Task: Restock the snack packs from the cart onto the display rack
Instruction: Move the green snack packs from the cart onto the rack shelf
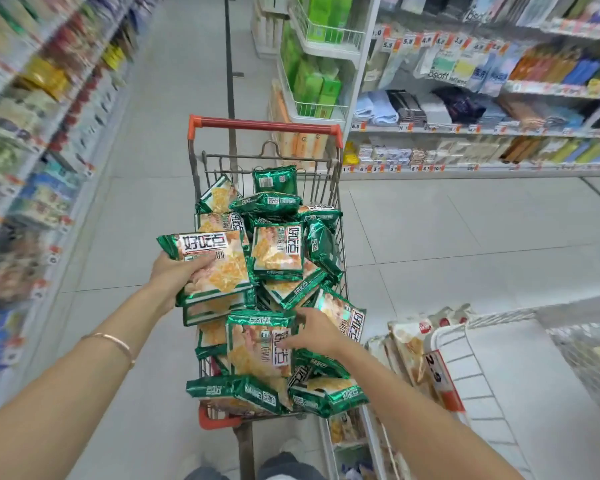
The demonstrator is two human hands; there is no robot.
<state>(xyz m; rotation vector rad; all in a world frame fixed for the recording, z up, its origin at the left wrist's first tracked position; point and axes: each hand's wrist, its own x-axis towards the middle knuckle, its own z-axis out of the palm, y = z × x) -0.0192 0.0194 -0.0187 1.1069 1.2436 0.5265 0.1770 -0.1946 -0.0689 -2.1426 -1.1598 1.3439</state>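
1. The snack packs (278, 252), green with a picture of golden crackers, lie heaped in the cart (264, 125) at the middle of the frame. They fill the cart to its rim and point every way.
2. The left hand (172, 273), at centre left, grips a lifted stack (219, 271) of these packs by its left edge. The fingers curl over the top face and the palm sits against the side. The stack is above the left side of the heap.
3. The right hand (314, 332), lower centre, is seen from the back. Its fingers lie on the right edge of one front pack (257, 346), which rests face up on the heap. Whether they have closed round the pack I cannot tell, as the thumb is hidden.
4. The cart is a wire one with a red bar at its far end and a red corner at the near end.
5. The display rack (465, 368), a white wire basket, is at the lower right just beside the cart. It holds paler packs (409, 344) stood on edge and carries a red-and-white price tag (442, 379).
6. A thin bracelet (113, 341) circles the left wrist.
7. Blurred stocked shelves (32, 133) run down the left of the frame.
8. More shelving (482, 128), with folded cloths and packets, fills the upper right.
9. Green boxes (314, 83) sit in wire end baskets at top centre.
10. The floor (465, 237) is pale tile.
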